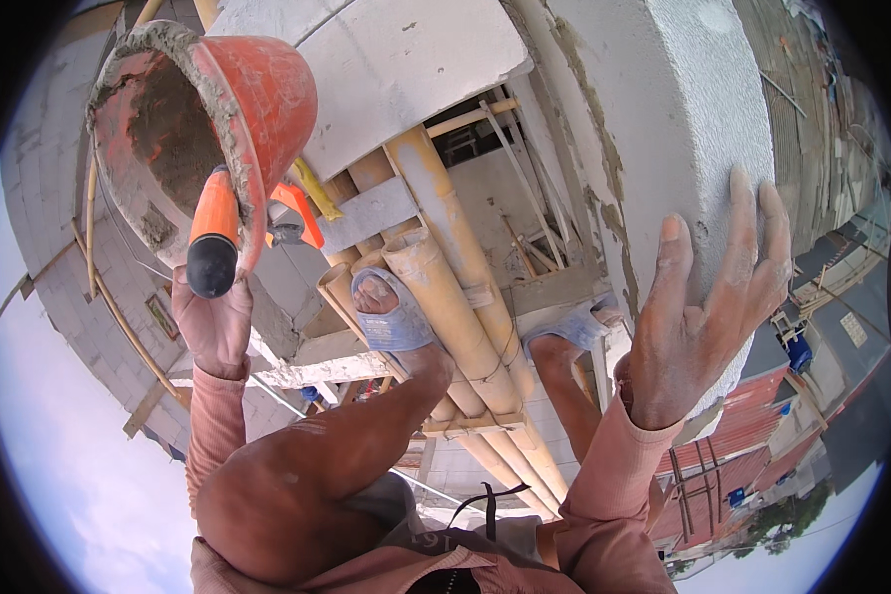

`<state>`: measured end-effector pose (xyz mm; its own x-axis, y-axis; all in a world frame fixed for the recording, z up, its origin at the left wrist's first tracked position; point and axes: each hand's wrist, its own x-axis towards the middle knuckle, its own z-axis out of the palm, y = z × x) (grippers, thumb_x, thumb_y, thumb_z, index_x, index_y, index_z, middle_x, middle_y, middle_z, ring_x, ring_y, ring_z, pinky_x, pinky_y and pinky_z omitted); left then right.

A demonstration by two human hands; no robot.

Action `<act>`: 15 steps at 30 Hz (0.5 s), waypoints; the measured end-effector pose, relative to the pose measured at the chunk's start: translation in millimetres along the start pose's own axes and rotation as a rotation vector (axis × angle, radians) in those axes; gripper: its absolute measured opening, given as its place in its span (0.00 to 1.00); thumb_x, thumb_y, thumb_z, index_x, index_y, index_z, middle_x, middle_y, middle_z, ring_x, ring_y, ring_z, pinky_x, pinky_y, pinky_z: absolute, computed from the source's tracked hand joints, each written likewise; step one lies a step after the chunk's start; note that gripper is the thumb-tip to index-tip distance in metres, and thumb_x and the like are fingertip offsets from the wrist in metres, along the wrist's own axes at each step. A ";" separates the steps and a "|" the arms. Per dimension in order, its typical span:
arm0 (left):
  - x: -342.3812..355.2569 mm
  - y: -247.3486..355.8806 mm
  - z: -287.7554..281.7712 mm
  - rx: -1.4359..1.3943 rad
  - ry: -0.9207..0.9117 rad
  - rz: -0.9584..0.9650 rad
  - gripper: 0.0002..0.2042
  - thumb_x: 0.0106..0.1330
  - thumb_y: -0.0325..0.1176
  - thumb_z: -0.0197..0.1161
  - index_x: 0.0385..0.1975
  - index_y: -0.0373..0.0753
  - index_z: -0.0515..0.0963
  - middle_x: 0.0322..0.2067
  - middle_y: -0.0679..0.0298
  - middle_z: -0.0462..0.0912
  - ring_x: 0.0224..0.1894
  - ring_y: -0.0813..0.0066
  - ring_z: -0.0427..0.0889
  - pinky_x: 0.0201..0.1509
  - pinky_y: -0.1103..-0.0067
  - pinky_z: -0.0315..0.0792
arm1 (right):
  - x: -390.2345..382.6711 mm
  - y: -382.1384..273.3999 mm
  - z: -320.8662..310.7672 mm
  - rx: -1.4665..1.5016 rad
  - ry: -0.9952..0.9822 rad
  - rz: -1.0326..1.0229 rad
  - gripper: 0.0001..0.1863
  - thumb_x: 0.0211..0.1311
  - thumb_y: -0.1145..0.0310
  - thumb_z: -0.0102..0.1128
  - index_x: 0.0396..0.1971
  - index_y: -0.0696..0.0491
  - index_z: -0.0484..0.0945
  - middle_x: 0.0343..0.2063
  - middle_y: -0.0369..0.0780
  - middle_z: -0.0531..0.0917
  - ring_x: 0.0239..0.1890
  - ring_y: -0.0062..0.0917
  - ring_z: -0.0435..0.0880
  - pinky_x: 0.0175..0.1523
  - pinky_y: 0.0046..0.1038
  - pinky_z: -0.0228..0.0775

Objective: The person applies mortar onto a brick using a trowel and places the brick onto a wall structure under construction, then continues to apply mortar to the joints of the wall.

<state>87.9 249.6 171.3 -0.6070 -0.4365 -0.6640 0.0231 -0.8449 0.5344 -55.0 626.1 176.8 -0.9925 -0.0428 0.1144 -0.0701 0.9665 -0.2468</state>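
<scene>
An orange, mortar-crusted bucket [272, 99] is tilted at the upper left, its mouth facing left and grey mortar smeared inside. My left hand [213, 322] grips it from below at the rim, with part of the fingers hidden behind it. A tool handle [215, 233], orange with a black end, sticks out of the bucket just above that hand; its working end is hidden. On the right, my right hand [708, 307] lies open with fingers spread against a white block wall [663, 119], holding nothing. Both hands are dusty.
Bamboo poles [455, 287] run beneath me, with my blue-slippered feet [396, 312] on or beside them. A pale slab [406, 79] lies ahead. Beside the bucket is an orange-framed object [302, 213]. Red roofs [762, 426] show far below at right, beyond the wall.
</scene>
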 end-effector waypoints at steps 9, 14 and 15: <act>-73.6 14.8 -52.3 0.013 0.106 0.111 0.05 0.71 0.23 0.53 0.33 0.41 0.75 0.35 0.64 0.83 0.41 0.67 0.85 0.55 0.60 0.82 | 25.6 -26.3 -37.1 0.041 -0.178 -0.045 0.33 0.61 0.62 0.63 0.66 0.52 0.69 0.63 0.53 0.67 0.66 0.48 0.63 0.69 0.46 0.55; -158.5 33.5 -54.2 -0.125 0.111 0.220 0.03 0.68 0.22 0.55 0.37 0.35 0.75 0.50 0.54 0.79 0.58 0.58 0.77 0.69 0.56 0.71 | 61.2 -25.7 -32.9 -0.157 -0.299 -0.233 0.35 0.62 0.59 0.60 0.68 0.54 0.65 0.65 0.55 0.66 0.65 0.52 0.66 0.69 0.46 0.60; -183.8 40.5 -44.5 -0.067 0.277 0.237 0.03 0.67 0.22 0.55 0.38 0.36 0.75 0.52 0.55 0.78 0.59 0.58 0.76 0.70 0.55 0.69 | 63.4 -21.8 -32.4 -0.155 -0.296 -0.261 0.35 0.62 0.59 0.60 0.68 0.54 0.65 0.65 0.55 0.66 0.65 0.52 0.66 0.69 0.46 0.60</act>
<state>235.8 281.9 291.7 -0.3412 -0.6819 -0.6470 0.1944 -0.7246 0.6612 -113.2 610.4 220.6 -0.9310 -0.3401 -0.1328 -0.3294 0.9393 -0.0962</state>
